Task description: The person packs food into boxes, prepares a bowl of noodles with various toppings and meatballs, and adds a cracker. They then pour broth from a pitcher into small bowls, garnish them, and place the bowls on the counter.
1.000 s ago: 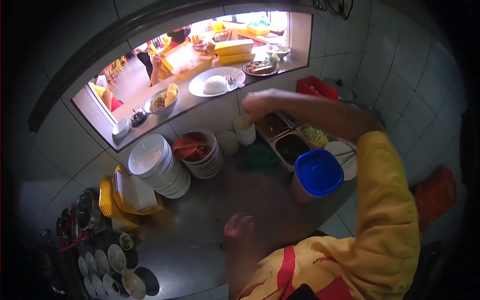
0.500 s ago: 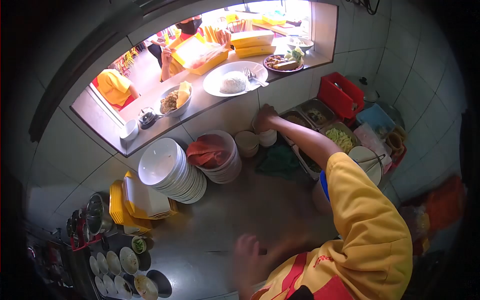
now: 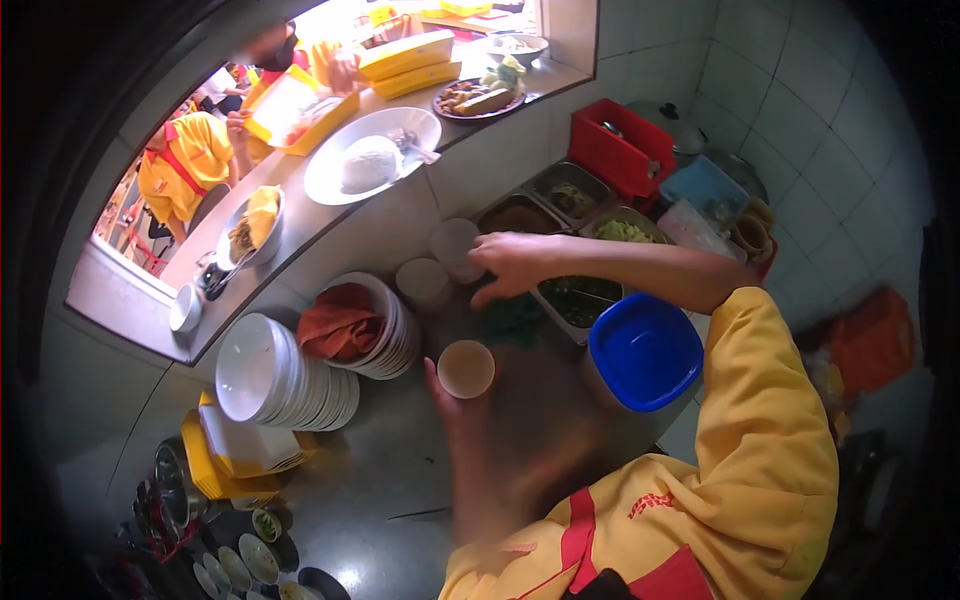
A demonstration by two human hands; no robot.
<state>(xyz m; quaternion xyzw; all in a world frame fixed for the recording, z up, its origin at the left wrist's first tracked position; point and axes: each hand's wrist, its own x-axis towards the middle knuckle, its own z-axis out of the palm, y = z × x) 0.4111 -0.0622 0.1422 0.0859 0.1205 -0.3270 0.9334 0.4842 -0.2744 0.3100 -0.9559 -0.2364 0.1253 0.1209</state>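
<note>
Head view: left hand (image 3: 455,415) is gripping a small cup (image 3: 466,368) over the steel counter (image 3: 370,470); right hand (image 3: 512,262) is hovering by the cup stack (image 3: 452,243), its grip unclear; keeping the cup level matters next

The right arm comes in from 4 o'clock, its yellow sleeve (image 3: 770,430) pushed up to the elbow. The bare right forearm (image 3: 630,268) stretches almost level toward 9 o'clock. The right hand (image 3: 510,262) lies palm down, wrist straight and fingers half curled; whether its grip closes on anything cannot be made out. The left forearm (image 3: 490,480), blurred, rises from 6 o'clock toward 12. The left hand (image 3: 450,400) is turned up, its grip closed from below around a small cup (image 3: 466,368), thumb at 9 o'clock of the rim.
</note>
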